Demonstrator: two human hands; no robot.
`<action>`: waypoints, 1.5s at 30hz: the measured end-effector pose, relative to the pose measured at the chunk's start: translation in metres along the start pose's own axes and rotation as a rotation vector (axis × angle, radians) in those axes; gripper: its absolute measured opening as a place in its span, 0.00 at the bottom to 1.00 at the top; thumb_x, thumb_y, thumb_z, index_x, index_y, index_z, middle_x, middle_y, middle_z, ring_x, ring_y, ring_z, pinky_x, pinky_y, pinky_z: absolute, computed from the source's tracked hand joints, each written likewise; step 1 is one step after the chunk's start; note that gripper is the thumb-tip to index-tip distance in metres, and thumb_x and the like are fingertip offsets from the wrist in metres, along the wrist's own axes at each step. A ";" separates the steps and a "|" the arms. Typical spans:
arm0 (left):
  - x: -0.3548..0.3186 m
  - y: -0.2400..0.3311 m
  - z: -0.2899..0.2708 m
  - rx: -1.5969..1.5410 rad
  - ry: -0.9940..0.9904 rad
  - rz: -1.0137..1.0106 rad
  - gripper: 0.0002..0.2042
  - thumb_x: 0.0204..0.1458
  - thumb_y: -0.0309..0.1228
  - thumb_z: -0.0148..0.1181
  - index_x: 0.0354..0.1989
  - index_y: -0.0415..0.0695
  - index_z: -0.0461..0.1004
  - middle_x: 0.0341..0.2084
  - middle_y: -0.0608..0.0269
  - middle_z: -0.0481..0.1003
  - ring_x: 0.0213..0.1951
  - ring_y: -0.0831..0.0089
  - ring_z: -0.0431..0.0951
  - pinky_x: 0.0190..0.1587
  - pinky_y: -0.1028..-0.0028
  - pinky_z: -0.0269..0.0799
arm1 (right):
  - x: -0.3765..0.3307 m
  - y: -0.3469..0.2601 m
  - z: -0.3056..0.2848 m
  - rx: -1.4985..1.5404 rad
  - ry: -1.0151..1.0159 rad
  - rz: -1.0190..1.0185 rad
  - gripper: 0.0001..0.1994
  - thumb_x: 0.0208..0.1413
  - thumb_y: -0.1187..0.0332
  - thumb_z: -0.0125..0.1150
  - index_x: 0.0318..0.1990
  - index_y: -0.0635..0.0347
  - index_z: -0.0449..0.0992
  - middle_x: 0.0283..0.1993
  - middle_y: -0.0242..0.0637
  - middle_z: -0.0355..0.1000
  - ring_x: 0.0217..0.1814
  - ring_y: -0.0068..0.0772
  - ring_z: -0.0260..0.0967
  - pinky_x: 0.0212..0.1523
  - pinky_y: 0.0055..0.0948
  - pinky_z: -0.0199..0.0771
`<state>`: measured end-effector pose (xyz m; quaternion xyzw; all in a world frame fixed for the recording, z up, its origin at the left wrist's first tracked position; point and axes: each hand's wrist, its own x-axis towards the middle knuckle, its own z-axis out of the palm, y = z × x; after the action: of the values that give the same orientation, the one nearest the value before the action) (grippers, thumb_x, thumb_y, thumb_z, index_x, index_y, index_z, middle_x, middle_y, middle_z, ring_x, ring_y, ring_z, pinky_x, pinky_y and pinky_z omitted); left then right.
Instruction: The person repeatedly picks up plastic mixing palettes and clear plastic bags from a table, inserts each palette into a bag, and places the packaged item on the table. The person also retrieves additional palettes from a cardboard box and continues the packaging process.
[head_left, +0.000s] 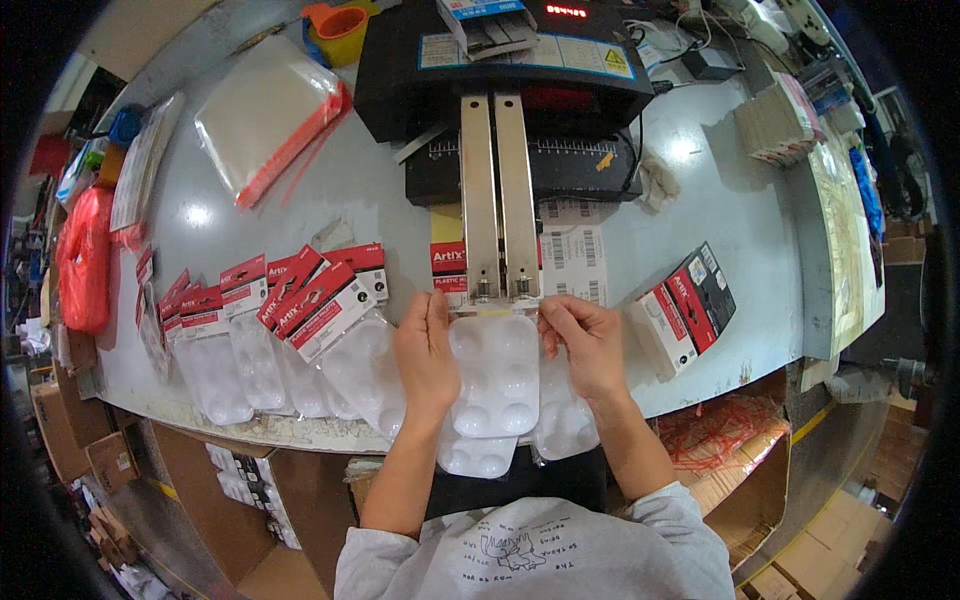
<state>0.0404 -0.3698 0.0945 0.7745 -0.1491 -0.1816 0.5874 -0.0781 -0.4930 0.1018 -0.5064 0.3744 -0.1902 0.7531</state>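
A white plastic paint palette (493,365) with round wells lies between my hands, its upper edge under the ends of two metal arms of a black machine (510,150). My left hand (426,352) closes on its upper left side, fingers pressed together and pointing away from me. At the upper right corner my right hand (582,342) pinches the edge with thumb and curled fingers. Beneath it another palette (478,458) sticks out over the table edge, and a further palette (566,425) shows under my right wrist. A red-and-white header card (449,265) lies partly behind the metal arms.
Several bagged palettes with header cards (328,310) overlap on the left. To the right stands a stack of header cards (690,312). Clear bags with red edges (270,120) lie at the far left, a card stack (778,122) at the far right. Open cardboard boxes (735,490) sit below the table.
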 end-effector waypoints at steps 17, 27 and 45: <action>-0.023 0.019 -0.075 1.181 0.021 0.376 0.34 0.48 0.35 0.59 0.64 0.43 0.53 0.64 0.57 0.53 0.65 0.59 0.51 0.61 0.61 0.51 | -0.021 -0.043 -0.116 -1.451 0.467 -0.345 0.47 0.39 0.50 0.68 0.64 0.65 0.52 0.67 0.47 0.51 0.70 0.43 0.46 0.61 0.46 0.44; 0.036 -0.026 -0.195 1.467 -0.141 0.401 0.38 0.47 0.37 0.59 0.67 0.48 0.48 0.67 0.68 0.46 0.68 0.65 0.43 0.65 0.60 0.42 | -0.013 -0.050 -0.129 -1.469 0.470 -0.241 0.54 0.29 0.44 0.72 0.65 0.61 0.52 0.69 0.45 0.49 0.71 0.38 0.46 0.60 0.44 0.44; -0.068 0.005 -0.049 -0.410 -0.139 -0.306 0.02 0.54 0.24 0.53 0.31 0.38 0.69 0.33 0.52 0.76 0.36 0.69 0.75 0.42 0.75 0.68 | -0.043 -0.075 -0.070 -1.138 0.530 -0.297 0.30 0.31 0.60 0.75 0.47 0.58 0.74 0.39 0.36 0.76 0.44 0.37 0.71 0.52 0.31 0.63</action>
<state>0.0018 -0.2990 0.1189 0.6385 -0.0305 -0.3474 0.6861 -0.1520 -0.5392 0.1712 -0.8090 0.5159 -0.1827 0.2143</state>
